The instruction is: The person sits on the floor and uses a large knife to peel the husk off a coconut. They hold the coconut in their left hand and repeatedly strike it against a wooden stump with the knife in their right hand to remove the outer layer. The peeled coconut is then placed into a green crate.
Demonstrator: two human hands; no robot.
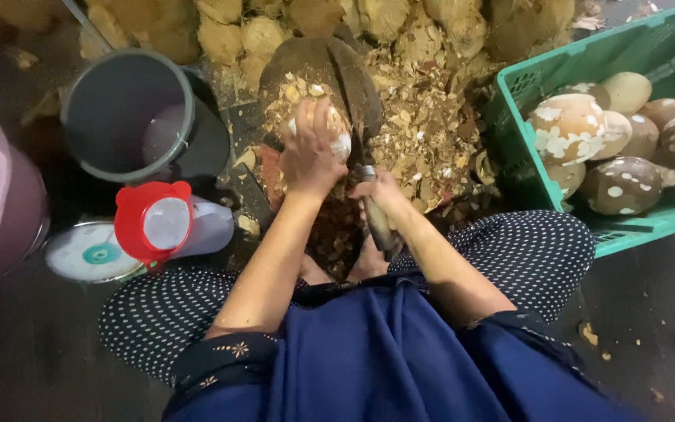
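The coconut (330,129) sits at the centre of the view, on a dark chopping block (330,70) littered with shell chips. Its white flesh shows at the right edge, under the fingers.

The left hand (310,152) lies on top of the coconut with the fingers curled around it, gripping it from above. The right hand (380,195) is just near and right of the coconut, closed around the handle of a knife (374,211). The handle runs toward the person; the blade end points toward the coconut, and its tip is hidden between the hands.

Shell chips (423,133) cover the floor right of the block. Beyond the block, at the far edge, lies a row of brown husks (267,31).

At the right stands a green crate (525,101). It holds peeled coconuts (568,129), brown with white patches.

Left of the block stands a grey bucket (130,113) containing a little liquid. Near it lies a clear jug (205,227) with a red lid (154,219), tipped on its side. A round white lid (87,254) lies just left of the jug, touching it. A pink tub (1,203) is at the left edge.

The person sits on the dark floor (650,312) in a blue garment over dotted trousers.
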